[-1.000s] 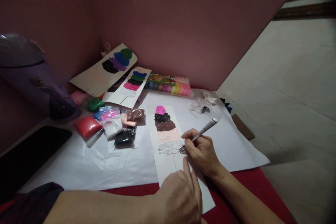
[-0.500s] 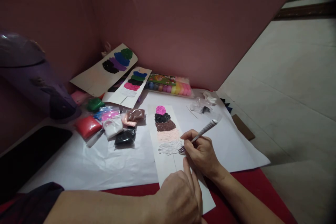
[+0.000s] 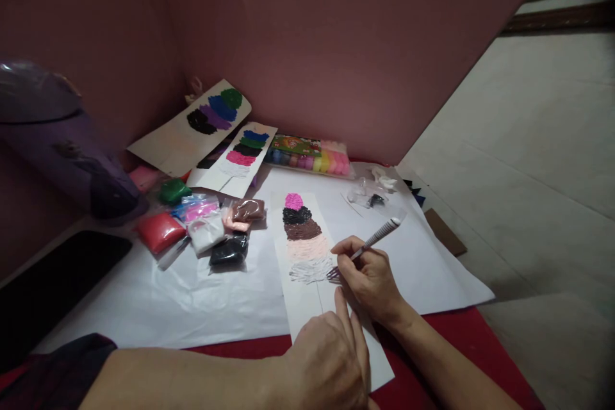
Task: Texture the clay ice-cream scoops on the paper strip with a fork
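My right hand point(image 3: 368, 275) is closed around a fork point(image 3: 372, 238) with a grey-and-white striped handle. Its tines touch the right edge of a white clay band point(image 3: 307, 271) on a long paper strip point(image 3: 303, 307). Above that band, peach, brown, black and pink clay bands point(image 3: 302, 230) form a stack with ridged texture. A thin drawn line runs below the white band. My left hand point(image 3: 329, 355) lies across the lower part of the strip, with fingers stretched out and pressing on the paper; some of them are hidden under the hand.
Bagged clay lumps point(image 3: 206, 230) lie left of the strip. Two finished-looking clay strips point(image 3: 247, 160) and a pack of coloured clay point(image 3: 312, 157) are by the wall. A purple container point(image 3: 62, 147) and a black flat object point(image 3: 62, 288) stand at left; plastic scraps point(image 3: 368, 195) lie right.
Almost nothing differs. The fork's handle end has shifted very slightly, while both hands and the paper strip stay in place.
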{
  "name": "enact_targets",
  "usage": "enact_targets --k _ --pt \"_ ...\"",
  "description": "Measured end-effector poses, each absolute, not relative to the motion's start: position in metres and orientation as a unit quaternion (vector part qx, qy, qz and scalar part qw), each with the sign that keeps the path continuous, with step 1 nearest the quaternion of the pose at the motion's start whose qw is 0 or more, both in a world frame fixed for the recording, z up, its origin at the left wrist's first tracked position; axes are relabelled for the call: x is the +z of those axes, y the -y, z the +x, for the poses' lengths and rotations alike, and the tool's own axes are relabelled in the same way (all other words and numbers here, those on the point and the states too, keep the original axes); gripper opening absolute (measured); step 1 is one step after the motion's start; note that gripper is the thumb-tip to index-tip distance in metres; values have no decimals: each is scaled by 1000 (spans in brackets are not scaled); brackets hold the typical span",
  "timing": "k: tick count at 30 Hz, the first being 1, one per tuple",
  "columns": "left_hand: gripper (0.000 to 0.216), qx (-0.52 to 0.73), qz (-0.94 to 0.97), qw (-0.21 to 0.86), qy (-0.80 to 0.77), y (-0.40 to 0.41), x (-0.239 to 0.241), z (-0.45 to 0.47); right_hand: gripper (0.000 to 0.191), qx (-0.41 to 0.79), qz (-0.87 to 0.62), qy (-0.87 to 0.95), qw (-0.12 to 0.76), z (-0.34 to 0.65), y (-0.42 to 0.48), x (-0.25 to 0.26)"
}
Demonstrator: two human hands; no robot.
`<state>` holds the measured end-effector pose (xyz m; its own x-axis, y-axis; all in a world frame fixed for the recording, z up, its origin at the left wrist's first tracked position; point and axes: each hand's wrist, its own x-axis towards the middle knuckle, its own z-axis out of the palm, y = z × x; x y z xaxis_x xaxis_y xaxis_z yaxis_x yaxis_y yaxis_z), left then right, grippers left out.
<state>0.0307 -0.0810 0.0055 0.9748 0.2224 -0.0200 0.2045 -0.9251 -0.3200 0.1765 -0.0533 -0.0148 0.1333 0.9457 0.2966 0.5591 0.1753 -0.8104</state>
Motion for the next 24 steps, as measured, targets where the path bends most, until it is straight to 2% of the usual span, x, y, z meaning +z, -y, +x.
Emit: enact_targets --k 3,9,15,20,24 --pt "65 35 -980 160 109 81 6 31 12 212 -610 608 462 176 52 -15" --pt "65 14 -982 150 113 82 3 30 13 216 -599 637 435 175 53 -15" --pt "69 16 -980 154 123 83 -4 31 11 223 -611 607 456 176 54 -14" --pt "65 18 -981 157 108 82 2 30 12 219 -604 633 432 175 54 -14" --pt "64 7 -981 156 116 82 3 30 11 218 -605 619 451 176 54 -14"
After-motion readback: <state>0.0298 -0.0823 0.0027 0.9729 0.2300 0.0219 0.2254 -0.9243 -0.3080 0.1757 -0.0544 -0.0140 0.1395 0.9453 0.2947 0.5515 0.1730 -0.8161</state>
